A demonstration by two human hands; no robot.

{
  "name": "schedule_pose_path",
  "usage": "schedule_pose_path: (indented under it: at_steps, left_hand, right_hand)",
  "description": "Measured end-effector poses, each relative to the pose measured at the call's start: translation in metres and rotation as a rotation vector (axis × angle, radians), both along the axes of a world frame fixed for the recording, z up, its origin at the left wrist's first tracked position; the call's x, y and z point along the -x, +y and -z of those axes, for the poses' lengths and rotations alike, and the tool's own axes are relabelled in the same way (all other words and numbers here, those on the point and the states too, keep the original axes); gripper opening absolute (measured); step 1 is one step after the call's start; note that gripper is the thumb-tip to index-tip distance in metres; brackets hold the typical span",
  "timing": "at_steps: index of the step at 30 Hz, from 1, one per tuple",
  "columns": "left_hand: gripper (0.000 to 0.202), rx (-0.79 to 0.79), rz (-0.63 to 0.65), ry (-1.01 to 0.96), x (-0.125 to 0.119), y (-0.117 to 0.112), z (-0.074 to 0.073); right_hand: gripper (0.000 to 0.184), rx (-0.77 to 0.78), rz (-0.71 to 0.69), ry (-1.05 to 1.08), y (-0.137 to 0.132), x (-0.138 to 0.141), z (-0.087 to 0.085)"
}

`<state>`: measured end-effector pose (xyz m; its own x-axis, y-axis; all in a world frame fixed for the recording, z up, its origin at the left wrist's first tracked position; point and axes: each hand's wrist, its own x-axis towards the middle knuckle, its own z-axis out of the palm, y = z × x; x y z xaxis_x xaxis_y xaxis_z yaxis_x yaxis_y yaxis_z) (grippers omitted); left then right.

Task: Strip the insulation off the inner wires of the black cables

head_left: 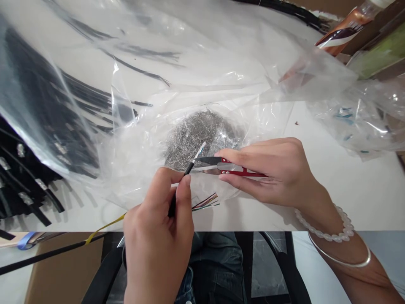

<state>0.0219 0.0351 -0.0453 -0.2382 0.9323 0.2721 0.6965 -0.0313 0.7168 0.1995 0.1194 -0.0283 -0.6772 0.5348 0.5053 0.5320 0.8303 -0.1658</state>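
My left hand (158,236) is closed on a thin black cable (186,172), pinched between thumb and fingers with its stripped pale tip pointing up and right. My right hand (272,171) is closed on red-handled thread snips (230,167), whose blades are open at the cable's tip. Both hands hover over a clear plastic bag holding a heap of silvery wire trimmings (199,137). A few coloured thin wires (207,202) fan out just right of my left thumb.
Clear plastic sheeting (190,55) covers the white table (363,190). Bundles of black cables (38,139) lie at the left, partly bagged. A bottle (344,31) and boxes stand far right. A yellow strip (104,228) hangs at the table's near edge.
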Motion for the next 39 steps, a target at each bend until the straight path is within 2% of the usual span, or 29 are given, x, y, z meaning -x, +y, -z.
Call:
schedule_pose_path:
  at_steps: [10, 12, 17, 21, 26, 35, 39]
  left_hand:
    - [0.011, 0.031, 0.016, -0.060, -0.001, 0.000, 0.000]
    - [0.011, 0.026, 0.016, -0.078, -0.003, 0.000, -0.001]
    - [0.016, 0.093, -0.115, -0.203, -0.010, -0.001, -0.008]
    - [0.019, 0.131, -0.105, -0.260, -0.010, -0.001, -0.011]
    - [0.023, 0.171, -0.086, -0.332, -0.004, 0.000, -0.005]
    - [0.024, 0.181, -0.032, -0.311, 0.001, 0.000, 0.000]
    - [0.022, 0.182, -0.032, -0.322, 0.001, 0.003, -0.001]
  right_hand:
    - [0.023, 0.028, -0.013, 0.020, -0.002, 0.002, 0.000]
    - [0.024, 0.088, -0.014, 0.060, -0.002, 0.003, 0.000]
    - [0.023, 0.276, -0.052, 0.218, -0.001, 0.005, 0.001]
    - [0.022, 0.338, -0.058, 0.286, -0.002, 0.009, 0.005]
    - [0.024, 0.412, -0.049, 0.364, -0.005, 0.015, 0.014]
    - [0.013, 0.406, -0.005, 0.410, -0.009, 0.019, 0.017]
    - [0.015, 0.318, 0.006, 0.367, -0.009, 0.019, 0.017]
